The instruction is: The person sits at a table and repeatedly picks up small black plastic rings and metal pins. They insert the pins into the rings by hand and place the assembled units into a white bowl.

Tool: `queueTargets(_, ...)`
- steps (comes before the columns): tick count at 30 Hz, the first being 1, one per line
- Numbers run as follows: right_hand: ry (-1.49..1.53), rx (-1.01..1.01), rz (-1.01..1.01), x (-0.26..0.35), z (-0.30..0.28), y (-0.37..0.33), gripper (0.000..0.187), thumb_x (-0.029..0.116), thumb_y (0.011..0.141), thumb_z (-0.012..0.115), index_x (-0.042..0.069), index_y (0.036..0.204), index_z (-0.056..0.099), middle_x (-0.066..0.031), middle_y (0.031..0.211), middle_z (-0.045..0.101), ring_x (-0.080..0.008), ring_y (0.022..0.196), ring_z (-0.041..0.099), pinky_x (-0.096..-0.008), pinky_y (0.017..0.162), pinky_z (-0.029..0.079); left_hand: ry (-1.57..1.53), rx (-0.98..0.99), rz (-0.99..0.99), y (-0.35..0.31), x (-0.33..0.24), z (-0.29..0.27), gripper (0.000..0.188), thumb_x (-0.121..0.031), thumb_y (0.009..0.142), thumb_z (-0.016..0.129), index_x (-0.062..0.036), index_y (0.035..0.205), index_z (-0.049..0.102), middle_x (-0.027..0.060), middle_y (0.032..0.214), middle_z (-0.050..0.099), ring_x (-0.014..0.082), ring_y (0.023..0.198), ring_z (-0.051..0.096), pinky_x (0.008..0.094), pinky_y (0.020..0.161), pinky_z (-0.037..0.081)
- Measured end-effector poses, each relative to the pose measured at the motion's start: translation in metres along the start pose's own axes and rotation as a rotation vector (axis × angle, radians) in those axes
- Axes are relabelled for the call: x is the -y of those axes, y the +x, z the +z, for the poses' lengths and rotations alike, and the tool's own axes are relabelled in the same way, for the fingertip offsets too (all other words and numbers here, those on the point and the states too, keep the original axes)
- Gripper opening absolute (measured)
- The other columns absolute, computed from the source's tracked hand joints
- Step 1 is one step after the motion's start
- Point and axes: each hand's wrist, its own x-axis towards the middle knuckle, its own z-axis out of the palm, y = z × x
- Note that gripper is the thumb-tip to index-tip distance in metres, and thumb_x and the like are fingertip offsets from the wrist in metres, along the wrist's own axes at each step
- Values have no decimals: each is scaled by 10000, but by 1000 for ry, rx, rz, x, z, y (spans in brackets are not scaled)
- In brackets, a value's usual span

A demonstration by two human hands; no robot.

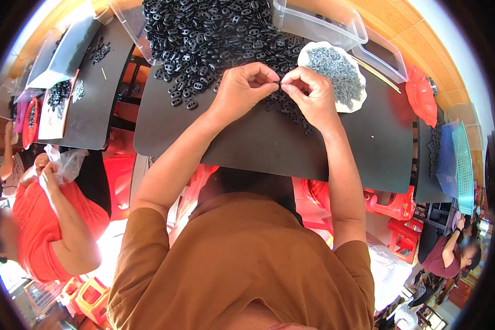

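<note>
My left hand (246, 91) and my right hand (309, 94) meet above the dark table, thumbs and forefingers pinched close together. Between the fingertips is a small black piece (279, 82), mostly covered by them; both hands seem to grip it. Beyond my left hand spreads a big heap of small black oval plastic pieces with two holes (214, 38). Smaller black bits (294, 113) lie under and beside my right hand. Just right of that hand, a white scalloped plate (359, 103) holds a pile of small grey, thin parts (335, 71).
Clear plastic bins (322, 25) stand behind the heap. A red scalloped dish (422, 96) and a teal basket (464, 168) are at the right. A person in red (55, 220) handles a clear bag (66, 165) at the left, beside another dark table (102, 104). Red stools (404, 236) stand below.
</note>
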Motion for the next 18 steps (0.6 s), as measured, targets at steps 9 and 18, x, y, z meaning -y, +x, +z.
queueTargets(9, -290, 7, -251, 16, -2, 2, 135, -48, 806, 691, 43, 898, 651, -107, 810, 649, -280, 746, 643, -361, 667, 507, -2, 14, 54, 0, 2, 2, 130, 2, 840, 721, 4, 962, 676, 28, 899, 696, 82, 844, 658, 245, 790, 551)
queueTargets(18, -59, 21, 65, 11, -5, -2, 96, -58, 830, 709, 8, 899, 698, -12, 812, 698, -53, 724, 625, -220, 666, 499, -129, 39, 38, 1, 3, -2, 118, -22, 848, 718, -9, 953, 666, 19, 888, 687, 69, 827, 642, 230, 764, 530)
